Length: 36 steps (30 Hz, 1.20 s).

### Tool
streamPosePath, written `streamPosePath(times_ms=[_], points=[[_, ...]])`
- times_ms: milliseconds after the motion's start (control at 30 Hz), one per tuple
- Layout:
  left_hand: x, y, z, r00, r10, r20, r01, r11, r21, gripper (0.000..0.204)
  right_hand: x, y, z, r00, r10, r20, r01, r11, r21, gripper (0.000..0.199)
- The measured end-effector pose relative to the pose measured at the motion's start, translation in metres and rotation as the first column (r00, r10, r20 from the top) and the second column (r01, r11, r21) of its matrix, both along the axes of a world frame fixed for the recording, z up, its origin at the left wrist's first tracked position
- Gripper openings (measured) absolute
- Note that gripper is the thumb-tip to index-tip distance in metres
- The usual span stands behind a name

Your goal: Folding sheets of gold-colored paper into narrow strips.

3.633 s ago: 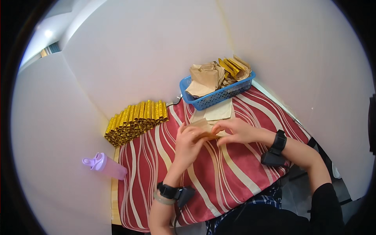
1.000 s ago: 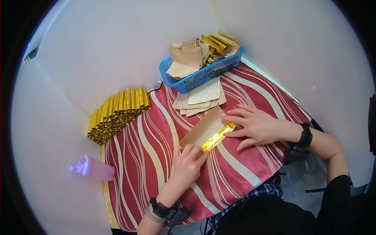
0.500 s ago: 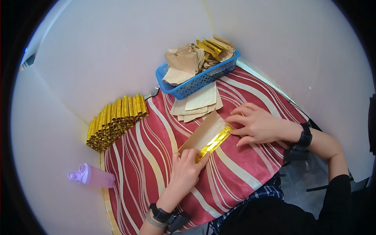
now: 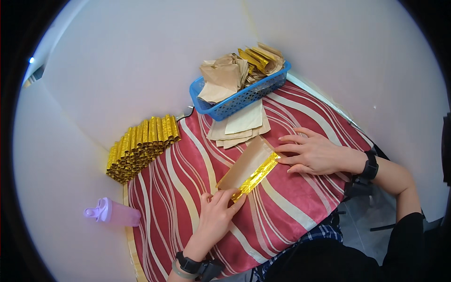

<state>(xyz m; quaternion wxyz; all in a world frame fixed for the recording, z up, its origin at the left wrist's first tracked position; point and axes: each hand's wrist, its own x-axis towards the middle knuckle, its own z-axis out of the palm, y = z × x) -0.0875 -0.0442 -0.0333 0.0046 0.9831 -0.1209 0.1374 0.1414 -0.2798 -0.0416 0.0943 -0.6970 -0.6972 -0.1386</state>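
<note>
On the striped cloth lies a sheet of foil paper, tan side up, with a shiny gold strip folded over along its near edge. My left hand has its fingers and thumb closed on the strip's lower-left end. At the opposite end, my right hand rests with fingers spread, one fingertip touching the strip's corner. Just beyond the sheet is a small stack of tan and cream paper, partly under a blue basket.
Tan sheets and gold-foil folds fill the basket. Many gold paper tubes are piled at the left edge. A purple translucent bottle lies at the left. White walls enclose the back. Red striped cloth covers the table.
The left hand has shifted slightly down along the strip's end, showing more gold there. The right hand's fingers look a little flatter at the corner. The whole view has moved slightly.
</note>
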Motion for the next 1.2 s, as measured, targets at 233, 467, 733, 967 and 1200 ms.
streamPosePath(times_ms=[233, 467, 733, 967, 1200], points=[[0.004, 0.004, 0.003, 0.986, 0.107, 0.125, -0.12, 0.987, 0.107, 0.045, -0.025, 0.005, 0.007, 0.981, 0.189, 0.033, -0.191, 0.979, 0.069, 0.052], [0.055, -0.015, -0.01, 0.968, 0.238, 0.079, -0.238, 0.971, 0.002, 0.037, -0.082, 0.016, 0.003, 0.84, 0.464, -0.283, -0.459, 0.884, 0.087, 0.049], [0.094, 0.011, -0.016, 0.996, -0.041, -0.083, 0.019, 0.968, -0.25, 0.039, -0.018, 0.042, 0.035, 0.877, 0.044, -0.478, -0.095, 0.992, -0.083, 0.032], [0.072, 0.001, -0.014, 0.99, 0.002, 0.142, -0.003, 1.0, 0.008, 0.032, -0.006, 0.033, -0.004, 0.996, -0.048, -0.077, 0.031, 0.976, -0.217, 0.051], [0.053, 0.001, -0.012, 0.983, 0.007, 0.184, -0.002, 1.0, -0.027, 0.028, -0.002, 0.035, -0.007, 0.999, -0.037, 0.02, 0.039, 0.992, -0.12, 0.053]])
